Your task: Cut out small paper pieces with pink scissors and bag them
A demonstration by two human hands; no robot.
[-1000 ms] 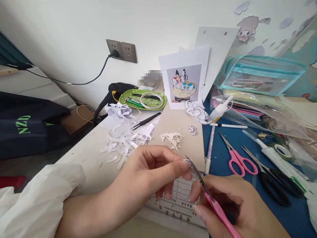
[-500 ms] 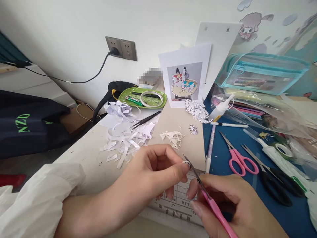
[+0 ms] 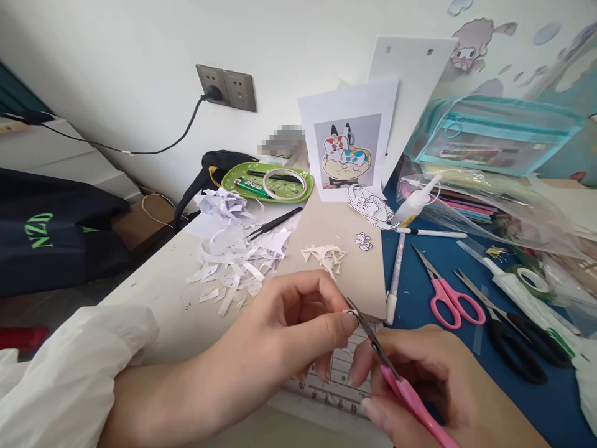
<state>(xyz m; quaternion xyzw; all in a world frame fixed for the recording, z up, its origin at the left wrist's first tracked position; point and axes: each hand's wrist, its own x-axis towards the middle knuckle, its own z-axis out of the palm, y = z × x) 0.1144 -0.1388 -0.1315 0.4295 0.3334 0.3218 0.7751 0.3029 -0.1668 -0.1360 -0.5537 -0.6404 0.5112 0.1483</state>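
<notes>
My left hand [image 3: 289,326] pinches a tiny paper cut-out [image 3: 352,313] between thumb and forefinger, low in the middle of the view. My right hand [image 3: 433,389] grips small pink-handled scissors [image 3: 396,379], whose thin blades reach the cut-out's edge. Both hands hover over a printed paper sheet [image 3: 342,376] at the desk's near edge. A tan card sheet [image 3: 340,249] with small paper trimmings lies just beyond them.
White paper scraps [image 3: 233,255] and black tweezers [image 3: 273,224] lie to the left. A green tray [image 3: 265,180] holds a tape roll. Pink scissors [image 3: 448,292], black scissors [image 3: 508,333], pens and a glue bottle [image 3: 415,205] rest on the blue mat [image 3: 420,274]. A printed cartoon picture [image 3: 347,146] leans on the wall.
The hands have stayed together on the cut-out, and the scissors' tips have shifted slightly along its edge. The view has tilted a little.
</notes>
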